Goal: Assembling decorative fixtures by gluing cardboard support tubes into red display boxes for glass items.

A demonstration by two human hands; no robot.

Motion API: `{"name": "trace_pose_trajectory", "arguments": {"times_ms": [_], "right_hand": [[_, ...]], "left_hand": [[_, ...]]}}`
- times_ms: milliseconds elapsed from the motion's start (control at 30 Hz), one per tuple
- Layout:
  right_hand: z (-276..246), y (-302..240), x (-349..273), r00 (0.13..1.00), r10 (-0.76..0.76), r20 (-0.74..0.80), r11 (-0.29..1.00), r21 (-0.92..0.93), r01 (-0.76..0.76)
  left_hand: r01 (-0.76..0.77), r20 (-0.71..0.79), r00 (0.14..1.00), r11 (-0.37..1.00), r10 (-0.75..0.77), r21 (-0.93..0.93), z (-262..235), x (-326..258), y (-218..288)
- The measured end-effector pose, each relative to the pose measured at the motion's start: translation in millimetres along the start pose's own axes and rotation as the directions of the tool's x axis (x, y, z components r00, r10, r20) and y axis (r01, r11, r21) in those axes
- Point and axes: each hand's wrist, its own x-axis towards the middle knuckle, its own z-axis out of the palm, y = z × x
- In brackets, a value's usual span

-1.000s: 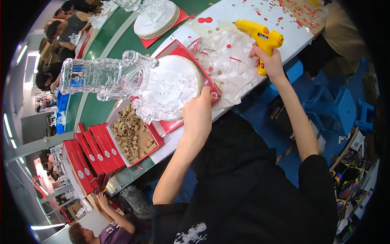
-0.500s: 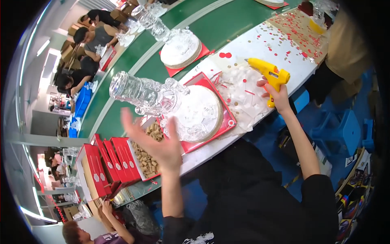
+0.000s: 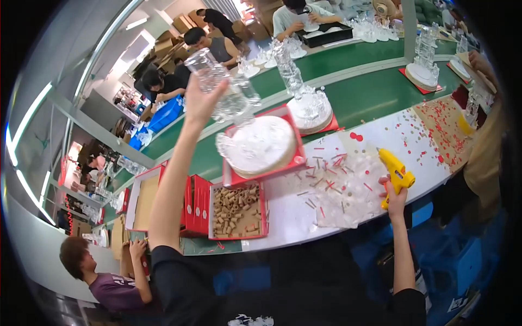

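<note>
My left hand [image 3: 202,103] reaches far forward, its fingers round a clear plastic column [image 3: 217,70]; the fingertips are partly hidden. The column rises from a round white base [image 3: 263,144] with clear pieces on its rim. Under that base lies a red box lid [image 3: 232,176], at the edge of the green belt. My right hand [image 3: 396,195] grips a yellow glue gun [image 3: 396,168] by its handle over the table's near edge, its nozzle pointing up and left.
Thin red and brown sticks [image 3: 326,179] litter a pale sheet. A red box holds short brown tubes [image 3: 236,209]. Another clear tower on a white base [image 3: 310,111] stands on the green belt [image 3: 364,103]. People work across it; one person [image 3: 111,277] is at left.
My left hand has gone from open above the table to the clear column. The column, base and red lid have shifted away toward the belt. The glue gun remains in my right hand.
</note>
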Motion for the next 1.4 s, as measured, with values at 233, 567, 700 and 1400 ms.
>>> {"name": "trace_pose_trajectory", "arguments": {"times_ms": [233,567,700,1400], "right_hand": [[5.9,8.2,4.0,0.998,-0.061,0.012,0.998,0.036,0.060],[-13.8,25.7,4.0,0.999,0.004,0.035,0.999,-0.037,-0.003],[-22.7,39.3,16.5,1.000,-0.001,0.031,0.999,-0.038,0.002],[-20.0,35.3,23.8,0.999,0.000,-0.053,0.991,-0.132,-0.007]], "left_hand": [[-0.125,-0.061,0.987,0.954,0.147,0.272,-38.2,24.9,-106.3],[0.425,-0.213,0.903,0.845,-0.372,0.325,-19.0,-60.3,-230.0],[0.338,0.094,0.936,0.941,-0.340,0.032,-31.4,-123.2,-178.1],[-0.117,0.028,0.988,0.625,0.150,0.772,-203.3,-272.3,23.3]]}}
